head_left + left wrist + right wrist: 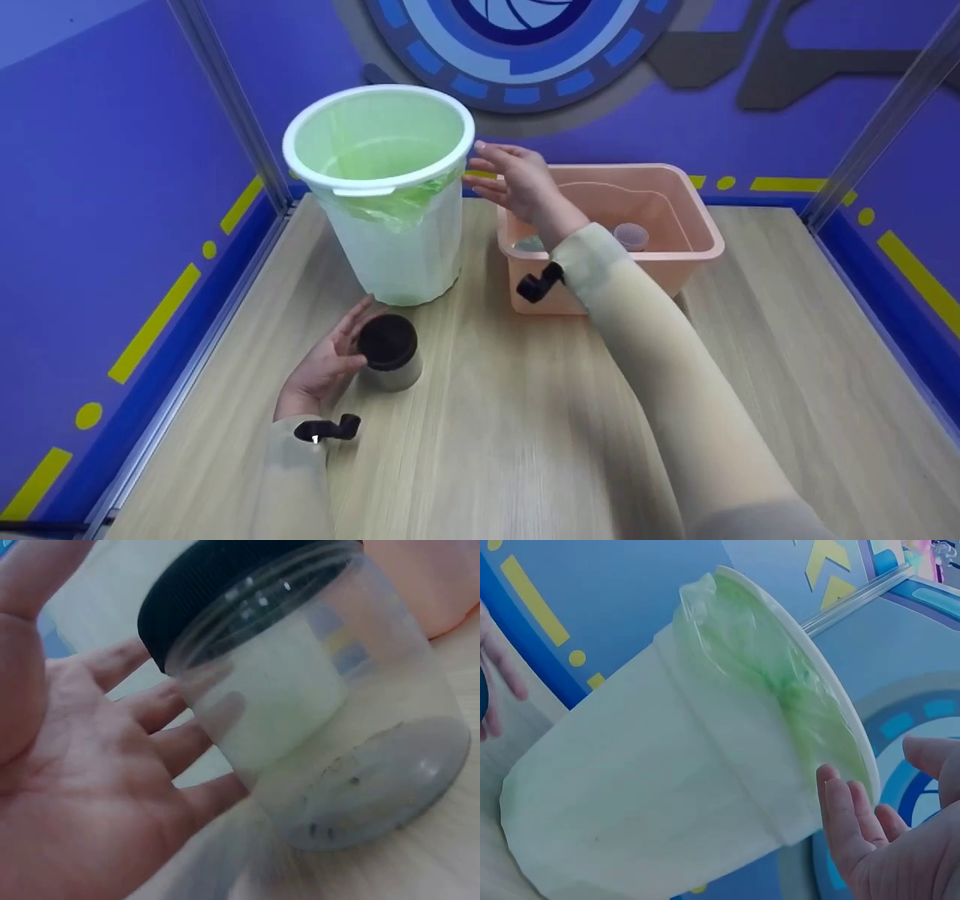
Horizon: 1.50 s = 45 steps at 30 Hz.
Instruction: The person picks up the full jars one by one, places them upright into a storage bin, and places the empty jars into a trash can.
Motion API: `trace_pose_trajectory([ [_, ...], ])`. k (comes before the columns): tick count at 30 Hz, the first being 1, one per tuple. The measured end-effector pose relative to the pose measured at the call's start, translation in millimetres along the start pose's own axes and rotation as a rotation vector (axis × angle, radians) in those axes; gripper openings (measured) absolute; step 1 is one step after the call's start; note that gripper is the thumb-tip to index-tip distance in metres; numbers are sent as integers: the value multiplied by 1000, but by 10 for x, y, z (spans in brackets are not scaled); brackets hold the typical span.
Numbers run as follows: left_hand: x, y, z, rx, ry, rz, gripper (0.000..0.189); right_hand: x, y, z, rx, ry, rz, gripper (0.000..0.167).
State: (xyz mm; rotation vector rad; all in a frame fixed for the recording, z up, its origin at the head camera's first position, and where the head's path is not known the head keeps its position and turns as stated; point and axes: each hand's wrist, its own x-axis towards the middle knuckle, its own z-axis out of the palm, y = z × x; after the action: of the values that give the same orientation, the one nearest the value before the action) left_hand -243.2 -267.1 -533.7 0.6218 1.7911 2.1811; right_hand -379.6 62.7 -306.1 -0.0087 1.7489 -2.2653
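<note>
A clear jar with a black screw lid stands upright on the table. Behind and beside it is my left hand, thumb and fingers spread; whether they touch the jar, I cannot tell. The left wrist view shows the palm facing the jar, which looks nearly see-through. At the upper right, my right hand is raised by the rim of a white bin, its fingers loosely extended. A green bag lines the bin and folds over its outside. Contact between right fingers and rim is unclear.
To the right of the bin stands a pink tub, partly behind my right forearm. Inside it lie a small clear round cup and a greenish item. Blue panels enclose the wooden table.
</note>
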Motion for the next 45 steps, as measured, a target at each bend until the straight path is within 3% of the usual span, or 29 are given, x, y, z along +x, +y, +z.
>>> trace_pose_trajectory([
  [4, 6, -35, -1, -8, -60, -38, 114, 12, -18, 123, 1, 21, 17, 48],
  [10, 15, -72, 3, -7, -88, -19, 111, 47, -32, 265, 14, 68, -2, 42],
  [14, 17, -88, 13, 28, -62, -13, 107, 83, -17, 309, 61, 86, -15, 39],
  [24, -7, -110, 38, 77, 49, -89, 98, 123, 18, 296, 115, 76, -32, 43],
  [31, -8, -56, 41, 15, 58, -30, 89, 134, 15, 317, 97, 81, -37, 37],
  [35, 7, 82, 94, 23, 125, 14, 90, 139, 8, 322, 86, 87, -36, 39],
  [39, 34, 311, 203, 36, 200, 70, 89, 139, 8, 322, 82, 92, -46, 41],
  [45, 130, 805, 457, -68, 225, 302, 77, 148, 31, 323, 89, 96, -46, 41],
])
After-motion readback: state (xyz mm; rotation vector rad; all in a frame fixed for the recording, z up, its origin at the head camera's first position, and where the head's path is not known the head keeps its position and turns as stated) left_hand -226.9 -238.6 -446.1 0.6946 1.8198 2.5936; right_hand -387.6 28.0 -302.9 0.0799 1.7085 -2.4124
